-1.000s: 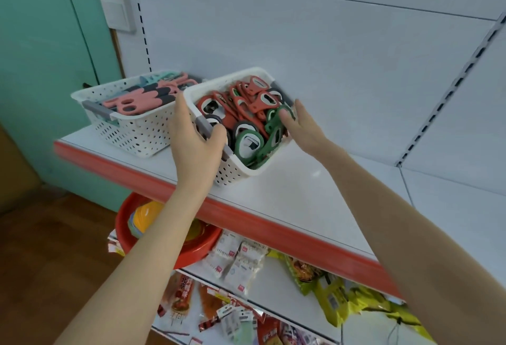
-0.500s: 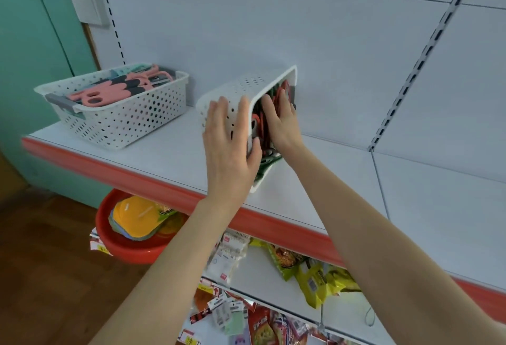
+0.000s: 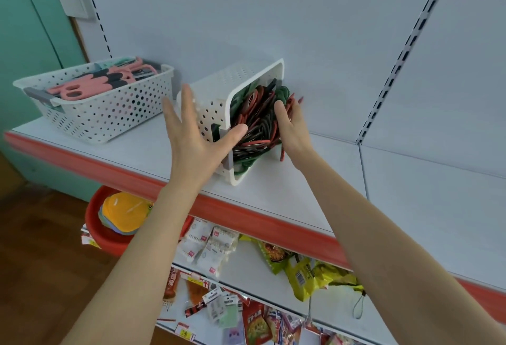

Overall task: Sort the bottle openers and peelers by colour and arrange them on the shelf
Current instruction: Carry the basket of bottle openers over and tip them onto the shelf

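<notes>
A white perforated basket lay tipped on its side at mid-shelf, its mouth turned toward 3 o'clock. Red and green bottle openers spilled from it onto the white shelf. The left hand was spread flat, fingers straight and apart, against the basket's base at its 9 o'clock side, with the thumb reaching the grey handle at the rim; it gripped nothing. The right hand, at 3 o'clock of the mouth, cupped the heap with its thumb on the near face and its fingers curled round the far side, partly hidden by the openers. At 9 o'clock stood a second basket, upright, holding pink and dark peelers. Below the red shelf edge were a red basin at 7 o'clock and snack packets at 6 o'clock.
</notes>
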Demonstrator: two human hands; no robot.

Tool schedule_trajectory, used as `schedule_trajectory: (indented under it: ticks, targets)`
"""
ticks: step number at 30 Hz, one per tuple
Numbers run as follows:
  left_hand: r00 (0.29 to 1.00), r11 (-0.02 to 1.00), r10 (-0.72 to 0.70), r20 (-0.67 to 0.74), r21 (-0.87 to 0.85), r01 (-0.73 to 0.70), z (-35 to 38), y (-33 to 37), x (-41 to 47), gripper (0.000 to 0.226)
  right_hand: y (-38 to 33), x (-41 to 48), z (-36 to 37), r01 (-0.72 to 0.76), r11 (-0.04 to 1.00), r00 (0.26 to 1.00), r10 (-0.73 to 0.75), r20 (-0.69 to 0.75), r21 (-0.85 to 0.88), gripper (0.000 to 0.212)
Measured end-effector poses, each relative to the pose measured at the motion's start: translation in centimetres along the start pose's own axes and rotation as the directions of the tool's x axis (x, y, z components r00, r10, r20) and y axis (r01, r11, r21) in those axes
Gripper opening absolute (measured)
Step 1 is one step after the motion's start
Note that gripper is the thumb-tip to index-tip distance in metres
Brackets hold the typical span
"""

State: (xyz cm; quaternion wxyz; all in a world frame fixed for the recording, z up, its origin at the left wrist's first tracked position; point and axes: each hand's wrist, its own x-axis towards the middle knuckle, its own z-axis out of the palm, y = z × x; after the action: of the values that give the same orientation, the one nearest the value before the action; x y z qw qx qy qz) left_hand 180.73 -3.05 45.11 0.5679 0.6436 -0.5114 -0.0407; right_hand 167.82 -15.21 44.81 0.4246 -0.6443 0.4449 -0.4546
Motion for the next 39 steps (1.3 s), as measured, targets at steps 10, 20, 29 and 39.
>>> schedule_trajectory:
  ticks: [10,20,29,39]
  targets:
    - [0.998,0.996,0.061,-0.020,0.072,-0.059,1.4,1.4,0.2,0.095,0.4,-0.8,-2.1,-0.085,0.995,0.995,0.081,-0.053,-0.061,0.079]
    - [0.943,0.899,0.333,0.021,0.295,-0.324,3.5,3.4,-0.3,0.080,2.4,-1.9,-4.5,-0.137,0.989,0.988,0.132,-0.076,-0.060,0.098]
    - [0.952,0.921,0.304,0.030,0.247,-0.302,3.4,3.6,-0.5,0.082,1.1,-3.3,-4.9,0.022,0.966,0.999,-0.013,0.034,-0.259,0.080]
    - [0.946,0.934,0.323,0.029,0.149,-0.324,5.7,6.1,-1.8,0.082,1.3,-4.6,-8.7,0.031,0.952,0.999,-0.019,0.044,-0.306,0.080]
